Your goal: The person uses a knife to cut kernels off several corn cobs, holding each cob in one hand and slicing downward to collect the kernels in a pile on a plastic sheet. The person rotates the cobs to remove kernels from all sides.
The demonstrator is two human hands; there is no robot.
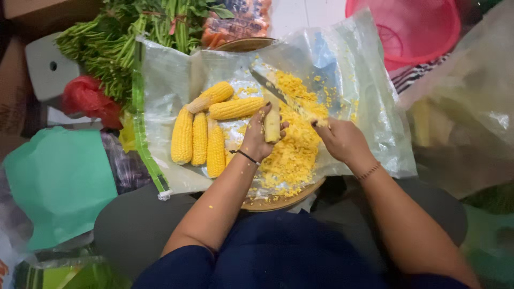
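The left hand is closed around a stripped cob, holding it upright over a pile of kernels on a clear plastic sheet. The right hand is clenched on the handle of a knife, whose blade slants up and left, its edge against the cob's top. Just left of the hands lie five whole cobs, three side by side and two angled above them, all well inside the sheet. The sheet covers a round tray whose rim shows near the person's lap and again at the far side. Kernels are scattered toward the sheet's right edge. Around it the room is tight: greens crowd the far left corner, a pink basket sits beyond the far right edge, a green bag lies left, and another plastic bag rises on the right.
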